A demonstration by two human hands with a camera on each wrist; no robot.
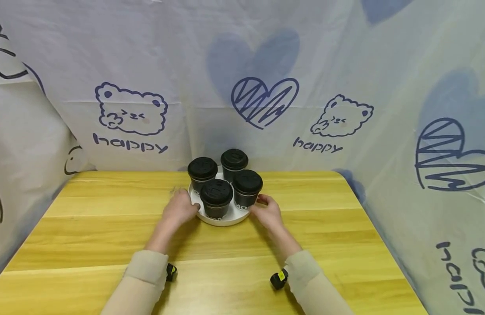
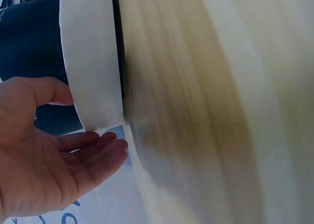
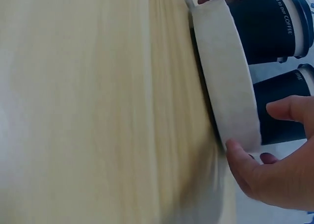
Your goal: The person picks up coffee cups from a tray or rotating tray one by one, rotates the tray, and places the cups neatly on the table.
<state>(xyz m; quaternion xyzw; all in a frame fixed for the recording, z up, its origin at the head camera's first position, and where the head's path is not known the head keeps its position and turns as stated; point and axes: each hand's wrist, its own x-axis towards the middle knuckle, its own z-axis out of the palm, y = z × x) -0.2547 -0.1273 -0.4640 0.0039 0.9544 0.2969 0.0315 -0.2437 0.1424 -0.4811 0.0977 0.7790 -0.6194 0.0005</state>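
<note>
Several black paper coffee cups [image 1: 216, 205] with black lids stand upright on a round white tray [image 1: 223, 223] near the table's far edge. My left hand [image 1: 180, 208] holds the tray's left side, its thumb over the rim and its fingers around the outer wall, as the left wrist view shows. At the right side, my right hand [image 1: 268, 212] holds the tray, the index finger against the lower edge of its wall and the thumb beside a cup [image 3: 279, 98]. Whether the tray sits flat or is slightly raised, I cannot tell.
The wooden table [image 1: 226, 271] spreads out before and beside the tray. Right behind it hangs a white cloth [image 1: 199, 127] printed with bears and hearts, which also runs along the sides. A small black and yellow device [image 1: 279, 279] is at the right wrist; a similar one [image 1: 171, 272] at the left.
</note>
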